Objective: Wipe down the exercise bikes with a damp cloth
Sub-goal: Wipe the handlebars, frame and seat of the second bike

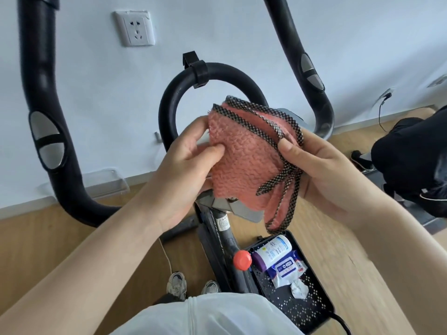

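Both hands share the grip on the pink cloth (244,163): the left hand (183,170) pinches its near edge between thumb and fingers, and the right hand (321,175) closes on the bunched, dark-trimmed hem. It is held up in front of the bike's looped handlebar (169,102), touching no part of the frame. A trailing trimmed strip hangs down above the black basket (321,301) of wipes; I judge it could snag on the red knob (242,259) or the stem bracket once wiping starts
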